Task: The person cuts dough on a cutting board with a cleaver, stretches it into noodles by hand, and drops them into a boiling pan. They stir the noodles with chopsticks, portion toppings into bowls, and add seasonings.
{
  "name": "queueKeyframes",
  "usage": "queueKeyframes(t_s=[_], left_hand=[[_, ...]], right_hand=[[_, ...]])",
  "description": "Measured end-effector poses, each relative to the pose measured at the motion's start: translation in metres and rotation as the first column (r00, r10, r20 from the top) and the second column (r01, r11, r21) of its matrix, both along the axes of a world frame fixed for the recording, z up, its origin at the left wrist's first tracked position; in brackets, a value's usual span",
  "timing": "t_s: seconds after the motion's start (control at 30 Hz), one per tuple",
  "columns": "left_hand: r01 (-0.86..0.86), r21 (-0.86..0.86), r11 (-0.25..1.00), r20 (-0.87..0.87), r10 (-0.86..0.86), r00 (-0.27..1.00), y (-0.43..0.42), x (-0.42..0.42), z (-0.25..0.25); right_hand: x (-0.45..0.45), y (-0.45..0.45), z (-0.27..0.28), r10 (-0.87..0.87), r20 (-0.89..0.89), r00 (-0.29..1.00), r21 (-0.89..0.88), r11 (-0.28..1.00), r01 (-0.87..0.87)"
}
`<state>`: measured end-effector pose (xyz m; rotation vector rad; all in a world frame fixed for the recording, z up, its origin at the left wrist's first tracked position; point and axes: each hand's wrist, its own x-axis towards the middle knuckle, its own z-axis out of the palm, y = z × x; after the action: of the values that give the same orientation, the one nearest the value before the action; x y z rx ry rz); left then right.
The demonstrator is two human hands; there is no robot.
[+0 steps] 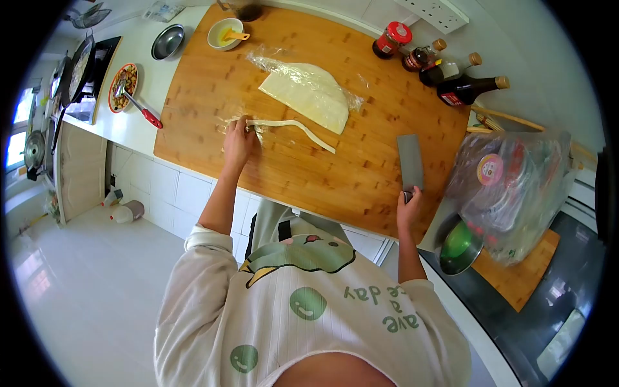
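On the wooden board (213, 90) lies a flat half-round sheet of dough (306, 97), its upper part under clear plastic film (277, 63). Below it a long thin strip of dough (296, 124) curves to the right. My left hand (239, 142) pinches the strip's left end, with crumpled film around the fingers. On the right, my right hand (409, 203) is closed round the handle of a cleaver (411, 160), whose blade rests flat on or just over the board, pointing away from me.
A bowl of yellow liquid (225, 34) with a brush stands at the board's back left. Left of the board are a metal bowl (167, 42) and a plate of chopped food (123, 88) with a spoon. Bottles (474, 89) line the back right; a plastic-wrapped bundle (509, 187) sits at right.
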<state>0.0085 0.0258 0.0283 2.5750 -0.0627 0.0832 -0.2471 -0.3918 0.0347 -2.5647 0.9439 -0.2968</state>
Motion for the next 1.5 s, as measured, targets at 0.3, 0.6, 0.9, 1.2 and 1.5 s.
queueKeyframes(t_s=[0.3,0.6,0.9,1.2,1.5], left_hand=[[0.047,-0.064,0.997,-0.189,-0.059,0.980,0.001,0.014,0.012],[-0.449,-0.835,0.318,-0.517,-0.171,0.839,-0.006,0.013,-0.021],[-0.571,-0.793,-0.210,-0.528,-0.230,0.818,0.024,0.024,0.031],[-0.420,-0.811,-0.408,-0.431,-0.069,0.900,0.213,0.013,0.056],[-0.121,-0.960,-0.254,-0.223,0.425,0.877,0.401,0.009,0.143]], right_hand=[[0.115,0.130,0.006,0.488,0.112,0.866,0.093,0.862,-0.498],[0.156,0.168,-0.032,-0.033,0.234,0.972,0.799,0.576,-0.173],[0.183,0.145,0.005,-0.525,0.329,0.785,0.885,-0.117,-0.450],[0.156,0.031,0.045,-0.608,0.240,0.757,0.867,-0.216,-0.449],[0.155,-0.049,0.104,-0.645,0.382,0.662,0.873,0.018,-0.487]])
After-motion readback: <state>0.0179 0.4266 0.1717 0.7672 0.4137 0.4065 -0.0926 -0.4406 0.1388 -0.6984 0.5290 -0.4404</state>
